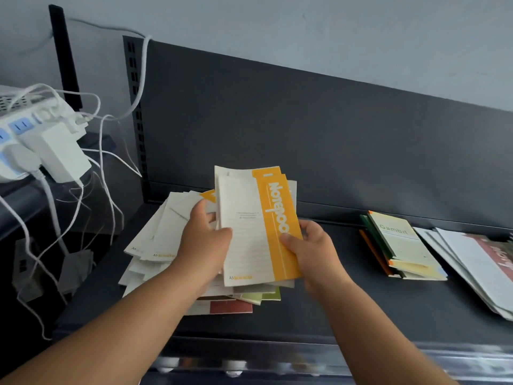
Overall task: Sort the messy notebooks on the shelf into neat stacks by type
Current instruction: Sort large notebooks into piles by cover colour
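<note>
Several yellow-banded notebooks (249, 212) of one type are held as a bundle above the shelf (319, 301), upright and slightly fanned, their printed covers facing the wearer. The left hand (204, 240) grips the bundle's left edge, thumb on the front cover and fingers behind. The right hand (308, 245) grasps the right edge, thumb pressed on the yellow band. A two-sided hold of this kind probably serves to square the edges before the bundle is set down as its own stack.

Directly beneath lies the unsorted pile (158, 240), with covers splayed at differing angles and green and red ones showing at its lower edge. Well apart to the right, a small stack with the Gambit notebook (399, 240) on top rests on the shelf. Just beside it is a looser stack of white-and-red notebooks (477, 262), suggesting that types are laid out in a row. Left of the shelf, a power strip (33, 140) trails white cables (111, 151).
</note>
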{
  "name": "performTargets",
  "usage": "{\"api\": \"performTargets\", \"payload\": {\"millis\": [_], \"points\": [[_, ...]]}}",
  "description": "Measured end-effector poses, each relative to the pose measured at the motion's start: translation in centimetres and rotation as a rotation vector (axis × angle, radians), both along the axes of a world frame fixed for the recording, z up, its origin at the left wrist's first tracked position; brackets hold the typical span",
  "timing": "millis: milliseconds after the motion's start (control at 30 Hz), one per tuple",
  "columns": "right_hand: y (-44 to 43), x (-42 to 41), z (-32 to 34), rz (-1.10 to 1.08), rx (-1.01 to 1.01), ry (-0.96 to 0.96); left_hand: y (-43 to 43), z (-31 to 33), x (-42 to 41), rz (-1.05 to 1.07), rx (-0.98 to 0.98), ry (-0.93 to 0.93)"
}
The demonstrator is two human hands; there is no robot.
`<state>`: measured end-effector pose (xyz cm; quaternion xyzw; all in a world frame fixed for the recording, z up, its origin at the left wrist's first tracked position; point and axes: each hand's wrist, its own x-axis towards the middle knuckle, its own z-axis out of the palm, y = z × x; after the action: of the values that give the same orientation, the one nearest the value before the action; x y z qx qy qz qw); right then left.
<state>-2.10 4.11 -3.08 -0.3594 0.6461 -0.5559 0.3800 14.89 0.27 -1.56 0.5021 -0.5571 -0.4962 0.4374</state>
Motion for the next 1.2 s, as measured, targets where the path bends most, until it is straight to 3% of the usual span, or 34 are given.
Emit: {"api": "performTargets", "payload": {"millis": [133, 333, 533, 1200], "points": [[1.5, -1.6, 0.7, -0.066, -0.066, -0.049, 0.4, 1.0, -1.0, -0.076, 0.299, 0.29], [4.9, -5.2, 1.1, -0.179, -0.09, -0.03, 3.1, 1.1, -5.0, -0.291, 0.505, 0.367], [10.2, -11.2, 0.7, -0.301, -0.058, -0.023, 6.2, 1.1, -11.0, -0.449, 0.5, 0.311], [33.2, -36.0, 0.8, -0.569, -0.031, -0.016, 24.2, 0.6, -37.0, -0.551, 0.51, 0.347]]}}
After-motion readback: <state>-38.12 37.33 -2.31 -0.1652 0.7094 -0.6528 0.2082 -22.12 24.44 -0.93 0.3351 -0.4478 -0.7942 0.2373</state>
